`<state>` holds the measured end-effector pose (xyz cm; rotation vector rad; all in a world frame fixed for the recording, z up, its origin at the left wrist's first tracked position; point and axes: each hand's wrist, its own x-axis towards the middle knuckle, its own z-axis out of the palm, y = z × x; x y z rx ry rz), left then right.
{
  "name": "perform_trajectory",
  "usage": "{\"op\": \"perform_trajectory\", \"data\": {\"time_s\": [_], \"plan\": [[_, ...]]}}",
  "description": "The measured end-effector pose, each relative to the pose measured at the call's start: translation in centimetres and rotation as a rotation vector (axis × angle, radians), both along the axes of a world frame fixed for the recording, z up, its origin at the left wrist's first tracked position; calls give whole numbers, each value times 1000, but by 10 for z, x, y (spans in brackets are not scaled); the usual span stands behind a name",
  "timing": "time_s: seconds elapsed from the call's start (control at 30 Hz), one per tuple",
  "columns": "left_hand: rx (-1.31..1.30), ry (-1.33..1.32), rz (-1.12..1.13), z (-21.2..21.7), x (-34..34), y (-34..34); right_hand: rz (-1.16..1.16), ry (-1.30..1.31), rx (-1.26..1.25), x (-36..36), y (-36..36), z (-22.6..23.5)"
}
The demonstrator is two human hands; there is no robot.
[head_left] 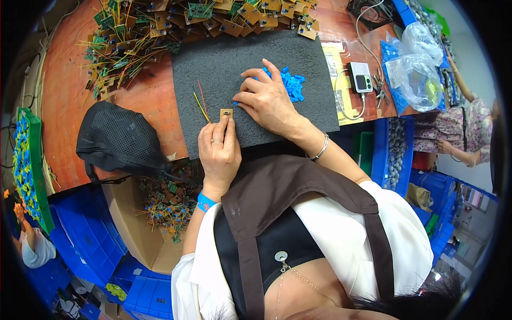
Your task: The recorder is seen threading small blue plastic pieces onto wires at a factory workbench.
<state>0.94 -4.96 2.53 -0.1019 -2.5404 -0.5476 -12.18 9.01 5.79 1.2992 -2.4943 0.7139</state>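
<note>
My left hand (220, 152) pinches a small brown circuit board (226, 112) with a dark component on it. Thin red and yellow wires (201, 104) stick out past its fingers. To the right, my right hand (273, 105) has its thumb and index finger drawn together around a bit of blue at their tips, apparently a small blue plastic piece (236, 103); the fingers cover most of it. Beyond that hand lies a loose heap of similar blue pieces (293, 86). Both hands work over a dark grey foam mat (202, 58).
Wired boards (125, 50) pile up along the far edge. A black mesh bag (120, 140) rests at left, above a cardboard box (130, 213) of boards. At right are a white charging device (360, 78), keys (380, 88) and plastic bags (418, 69). Other people appear at both sides.
</note>
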Motion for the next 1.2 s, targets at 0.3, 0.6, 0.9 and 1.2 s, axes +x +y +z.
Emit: {"op": "perform_trajectory", "data": {"time_s": [0.3,0.6,0.9,1.2], "plan": [[4,11,6,-1,0,1,3,-21,9,6,2,0],[8,18,2,-1,0,1,-48,20,16,11,-4,-5],[31,12,-1,0,-1,0,-2,-137,-173,22,-21,-6],[51,16,-1,0,0,1,-31,-195,-145,23,-25,-8]]}}
